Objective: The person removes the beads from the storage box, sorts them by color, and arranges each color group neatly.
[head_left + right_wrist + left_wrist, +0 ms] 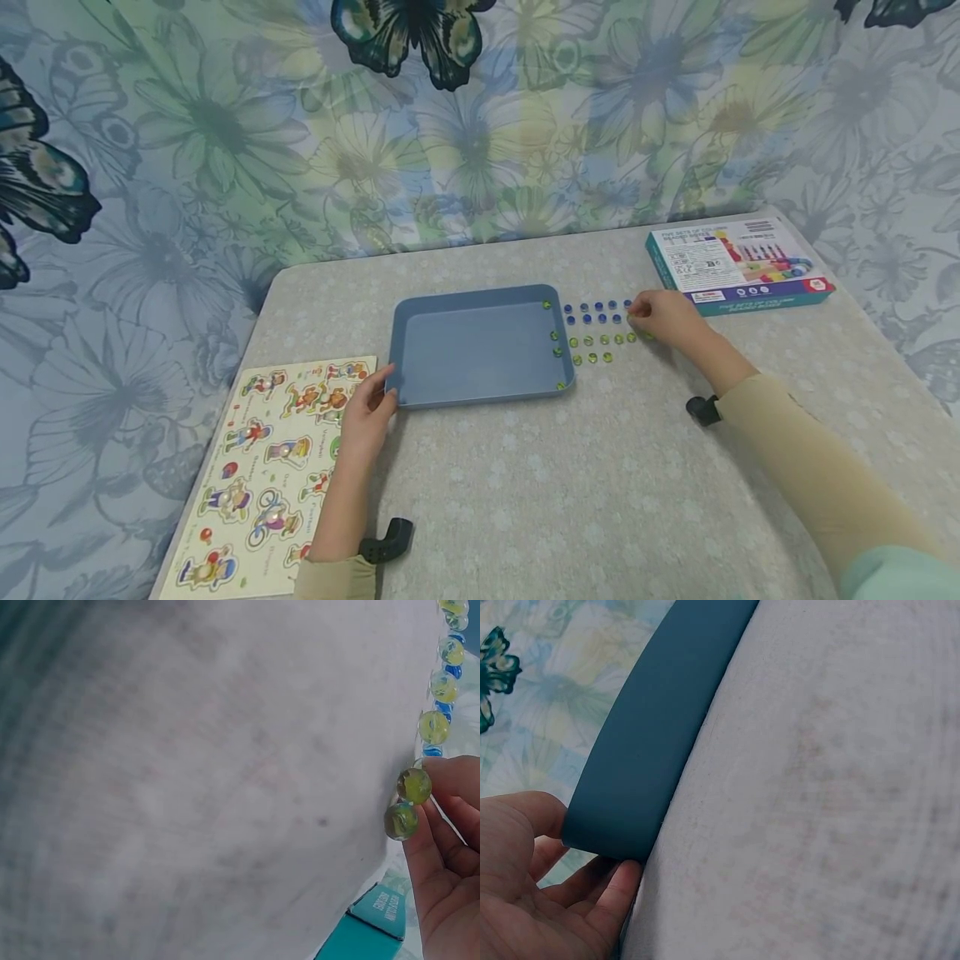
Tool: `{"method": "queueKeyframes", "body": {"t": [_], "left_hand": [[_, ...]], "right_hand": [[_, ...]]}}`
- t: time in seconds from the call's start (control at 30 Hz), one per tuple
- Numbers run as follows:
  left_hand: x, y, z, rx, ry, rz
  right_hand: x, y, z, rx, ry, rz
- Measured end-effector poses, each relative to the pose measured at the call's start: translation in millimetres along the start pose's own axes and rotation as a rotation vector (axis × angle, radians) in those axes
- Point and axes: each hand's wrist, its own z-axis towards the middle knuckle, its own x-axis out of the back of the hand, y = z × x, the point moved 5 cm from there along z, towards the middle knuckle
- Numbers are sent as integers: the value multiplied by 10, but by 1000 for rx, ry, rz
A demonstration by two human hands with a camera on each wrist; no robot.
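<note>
A blue-grey tray [480,350] lies on the table, with several yellow-green marbles [554,336] along its right inner side. My left hand [367,412] grips the tray's near left corner, its fingers around the wall [641,742] in the left wrist view. To the right of the tray, blue marbles [587,318] stand in two rows, with yellow-green marbles [588,341] in two rows nearer me. My right hand [663,317] pinches a blue marble at the right end of the blue rows. In the right wrist view, two yellow-green marbles [401,821] partly cover its fingertips.
Behind the right hand lies a white and teal box [738,265]. A wooden picture puzzle board [255,492] lies at the left, partly under the left forearm in the head view. A flowered cloth [480,142] hangs behind the table [525,500].
</note>
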Motion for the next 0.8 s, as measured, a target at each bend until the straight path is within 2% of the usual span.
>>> {"method": "queueKeyframes", "body": {"t": [0.27, 0.6, 0.8], "left_hand": [[3, -25, 11, -1, 1, 10], [1, -33, 16, 6, 1, 6], [3, -26, 19, -3, 2, 10]], "right_hand": [[-21, -18, 42, -3, 6, -23], [-51, -65, 90, 37, 24, -69], [-9, -59, 33, 17, 28, -12]]}}
